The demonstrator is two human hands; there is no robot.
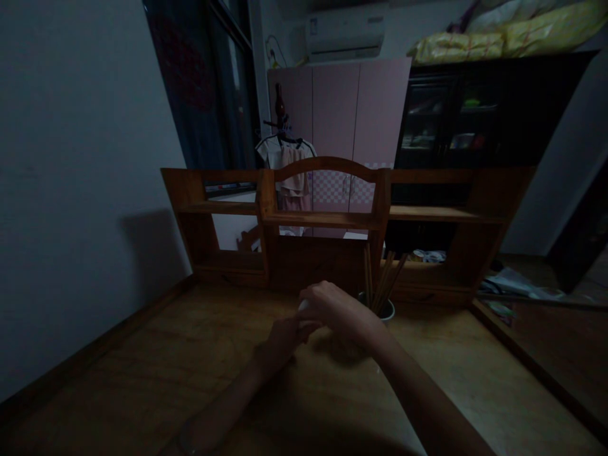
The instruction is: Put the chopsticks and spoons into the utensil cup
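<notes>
My left hand (284, 335) and my right hand (327, 305) meet above the middle of the wooden desk (228, 367), the right one higher and partly over the left. Both have their fingers closed. A small white thing (303, 305) shows at the right hand's fingers; most of it is covered, and its kind cannot be made out. Just behind my right wrist stands a cup (389, 311) with a pale rim, partly hidden by the arm. Several thin wooden sticks, like chopsticks (384, 278), lean out of it.
A wooden shelf unit (323, 219) with open compartments runs along the desk's far edge. To the left is a white wall (85, 190). Beyond the shelf stand a pink wardrobe (335, 114), a rack with hanging clothes (289, 164) and a dark cabinet (475, 120). The light is dim.
</notes>
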